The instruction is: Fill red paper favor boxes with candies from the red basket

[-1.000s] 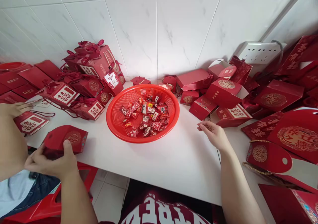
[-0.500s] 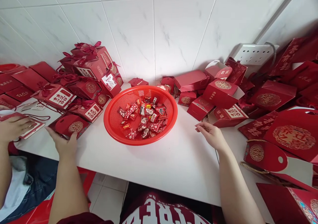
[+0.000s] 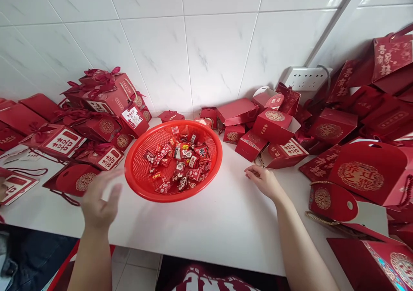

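Observation:
My left hand (image 3: 100, 200) is raised over the front left of the table, fingers apart and slightly blurred, holding nothing. Just behind it lies a red box (image 3: 69, 180) with a round gold emblem and a cord. My right hand (image 3: 262, 180) rests near the white tabletop with its fingers curled together; whether anything small is between them is hidden. Behind that hand is an open red box (image 3: 284, 157) with a white label. Between my hands stands a red plastic basket (image 3: 174, 195), with wrapped candies (image 3: 180, 164) inside.
Ribboned red boxes (image 3: 106, 95) are piled at the left. More red boxes and bags (image 3: 359, 170) crowd the right. A white power strip (image 3: 306, 78) is by the tiled wall. Another person's fingers (image 3: 3, 188) show at the left edge, near a labelled bag (image 3: 17, 188).
My left hand has come off the emblem box and moved right, toward the basket. The view has turned slightly right, and the other person's hand is now mostly out of view.

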A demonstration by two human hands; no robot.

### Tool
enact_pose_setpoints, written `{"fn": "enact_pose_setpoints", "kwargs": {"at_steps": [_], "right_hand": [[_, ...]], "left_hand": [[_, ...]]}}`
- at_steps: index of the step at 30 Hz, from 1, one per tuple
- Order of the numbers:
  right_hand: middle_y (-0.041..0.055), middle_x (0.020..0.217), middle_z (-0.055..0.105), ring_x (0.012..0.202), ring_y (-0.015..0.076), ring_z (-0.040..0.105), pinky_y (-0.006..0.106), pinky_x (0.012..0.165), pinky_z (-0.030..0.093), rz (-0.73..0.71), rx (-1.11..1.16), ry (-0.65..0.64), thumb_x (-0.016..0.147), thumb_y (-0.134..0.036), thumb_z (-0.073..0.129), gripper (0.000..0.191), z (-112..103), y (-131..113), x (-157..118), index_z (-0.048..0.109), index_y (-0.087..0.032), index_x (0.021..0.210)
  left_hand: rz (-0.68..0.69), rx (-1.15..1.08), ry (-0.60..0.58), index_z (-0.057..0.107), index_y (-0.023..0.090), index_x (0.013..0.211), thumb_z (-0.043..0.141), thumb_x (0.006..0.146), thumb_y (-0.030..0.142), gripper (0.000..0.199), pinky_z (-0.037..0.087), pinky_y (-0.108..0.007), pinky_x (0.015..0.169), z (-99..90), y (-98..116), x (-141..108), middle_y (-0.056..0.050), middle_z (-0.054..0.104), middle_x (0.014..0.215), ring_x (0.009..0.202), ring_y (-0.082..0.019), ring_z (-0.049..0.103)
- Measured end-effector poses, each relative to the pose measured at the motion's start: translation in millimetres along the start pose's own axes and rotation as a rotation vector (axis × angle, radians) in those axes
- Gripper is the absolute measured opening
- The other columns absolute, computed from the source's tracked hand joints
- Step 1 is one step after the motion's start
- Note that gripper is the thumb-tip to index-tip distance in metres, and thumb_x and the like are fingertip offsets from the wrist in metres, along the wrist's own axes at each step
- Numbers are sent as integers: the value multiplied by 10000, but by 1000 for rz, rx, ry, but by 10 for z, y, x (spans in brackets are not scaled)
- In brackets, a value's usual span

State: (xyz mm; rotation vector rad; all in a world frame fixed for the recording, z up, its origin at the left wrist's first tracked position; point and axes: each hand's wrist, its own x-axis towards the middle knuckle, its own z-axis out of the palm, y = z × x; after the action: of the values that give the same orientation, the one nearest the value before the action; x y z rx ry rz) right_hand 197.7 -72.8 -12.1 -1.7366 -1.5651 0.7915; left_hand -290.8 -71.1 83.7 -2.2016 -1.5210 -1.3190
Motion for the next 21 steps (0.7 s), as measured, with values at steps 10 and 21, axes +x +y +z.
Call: {"fn": "enact_pose_setpoints", "kwargs": {"at_steps": [10, 21], "right_hand": [[43, 917, 757, 856, 250, 701, 376, 755, 515, 12, -13, -10, 890, -422, 531, 221, -11, -7, -2, 681, -261, 908], [31, 893, 744, 868, 241, 679, 367, 771, 487, 12, -28, -31, 898, -417, 522, 219, -9, -85, -31, 678, -263, 908]], "left_hand": [[401, 53, -409, 697, 195, 1045, 562, 953, 211, 164, 516, -299, 756, 371, 612, -155, -17, 767, 953, 787, -171, 703], [-72, 20, -82, 681, 162, 862, 292, 1022, 305, 444, 441, -427, 1065, 268, -303, -104, -39, 683, 690, 800, -194, 656]]}}
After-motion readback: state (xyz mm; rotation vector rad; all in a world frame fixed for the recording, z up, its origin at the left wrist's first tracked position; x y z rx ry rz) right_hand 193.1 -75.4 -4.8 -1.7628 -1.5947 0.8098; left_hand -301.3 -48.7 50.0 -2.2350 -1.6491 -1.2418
